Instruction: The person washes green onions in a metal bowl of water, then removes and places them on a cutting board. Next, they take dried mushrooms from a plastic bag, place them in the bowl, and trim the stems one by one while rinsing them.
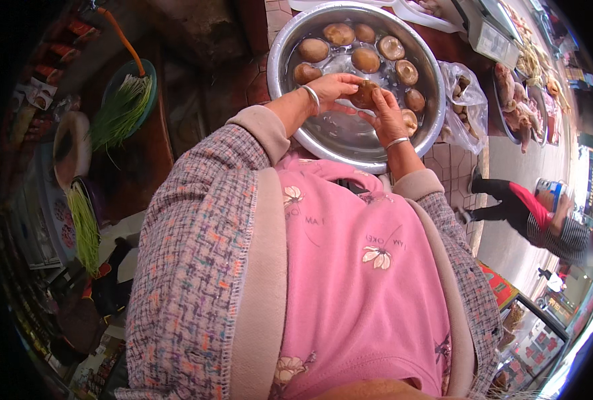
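Both of my hands are over a wide steel basin (282,107) of water. A brown mushroom cap (364,95) is held between them above the water. My left hand (334,92) has its thumb and fingers against the cap's left side, and my right hand (387,114) pinches its right side. Around the basin's far and side parts float several brown mushrooms (365,60), some with the cap up, others such as the one at the upper right (391,48) with the pale underside showing. Each wrist wears a silver bangle.
Right of the basin lies a clear plastic bag (469,110) with brown pieces inside. Beyond it are a metal tray (544,117) of raw meat and a scale (491,37). Green stalks in a teal basin (151,85) stand at the left. A person (536,215) walks along the street at the right.
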A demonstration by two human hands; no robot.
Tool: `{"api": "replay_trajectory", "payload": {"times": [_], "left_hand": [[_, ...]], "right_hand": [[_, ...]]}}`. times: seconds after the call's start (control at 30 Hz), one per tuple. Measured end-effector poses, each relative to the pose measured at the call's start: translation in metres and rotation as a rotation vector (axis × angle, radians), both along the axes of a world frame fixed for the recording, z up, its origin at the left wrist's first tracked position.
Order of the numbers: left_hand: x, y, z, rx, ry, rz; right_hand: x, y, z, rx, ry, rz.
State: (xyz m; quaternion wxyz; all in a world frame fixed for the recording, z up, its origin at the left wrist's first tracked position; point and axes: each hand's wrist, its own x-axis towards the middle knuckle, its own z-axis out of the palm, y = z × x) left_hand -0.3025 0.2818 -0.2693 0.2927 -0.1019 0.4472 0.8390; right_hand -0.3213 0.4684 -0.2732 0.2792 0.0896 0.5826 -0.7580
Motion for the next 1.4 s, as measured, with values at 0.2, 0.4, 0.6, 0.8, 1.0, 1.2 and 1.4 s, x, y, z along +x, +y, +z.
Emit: {"api": "replay_trajectory", "payload": {"times": [0.2, 0.4, 0.6, 0.8, 1.0, 1.2, 1.4], "left_hand": [[0.0, 0.002, 0.002, -0.065, 0.025, 0.072], [-0.001, 0.002, 0.003, -0.09, -0.017, 0.105], [-0.001, 0.0, 0.004, -0.076, -0.01, 0.095], [-0.001, 0.0, 0.003, -0.133, 0.039, 0.095], [-0.002, 0.005, -0.003, -0.21, 0.048, 0.062], [-0.001, 0.006, -0.005, -0.21, 0.088, -0.022], [-0.001, 0.006, -0.008, -0.215, 0.091, -0.039]], "right_hand": [[0.004, -0.001, -0.001, -0.115, 0.028, 0.055], [0.007, -0.006, 0.003, -0.092, 0.034, 0.077], [0.007, -0.006, 0.006, -0.096, 0.042, 0.082], [0.007, -0.004, 0.005, -0.075, 0.039, 0.075], [0.005, -0.005, 0.0, 0.017, 0.059, 0.106], [0.005, -0.005, 0.002, 0.082, -0.008, 0.02], [0.004, -0.001, 0.001, 0.036, -0.069, 0.021]]}}
